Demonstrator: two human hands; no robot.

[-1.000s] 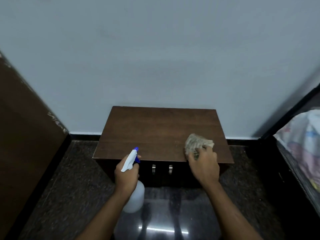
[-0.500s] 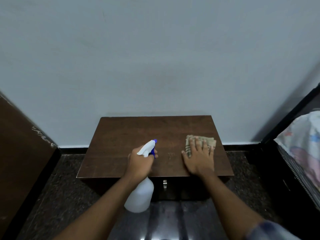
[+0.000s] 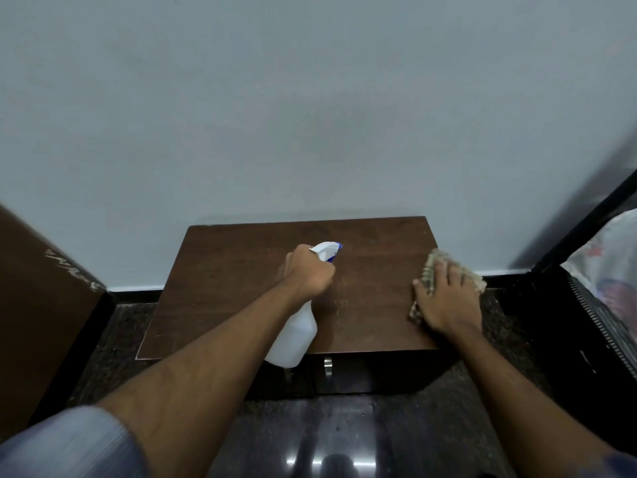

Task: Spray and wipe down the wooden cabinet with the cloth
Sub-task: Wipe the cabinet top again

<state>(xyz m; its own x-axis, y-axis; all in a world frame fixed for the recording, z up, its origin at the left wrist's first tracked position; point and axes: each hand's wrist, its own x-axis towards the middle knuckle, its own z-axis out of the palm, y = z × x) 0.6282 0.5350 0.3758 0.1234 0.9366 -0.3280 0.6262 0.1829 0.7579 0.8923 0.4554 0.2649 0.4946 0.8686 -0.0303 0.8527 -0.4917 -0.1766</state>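
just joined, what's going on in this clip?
A person is cleaning a low wooden cabinet that stands against a wall. The left hand grips a white spray bottle held over the middle of the top, nozzle pointing toward the wall. The right hand presses flat on a cloth at the top's right edge. Whether spray is coming out can't be told.

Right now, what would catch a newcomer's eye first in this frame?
The left hand grips a white spray bottle with its blue-tipped nozzle aimed over the middle of the wooden cabinet top. At the top's right edge, the right hand presses a cloth flat.
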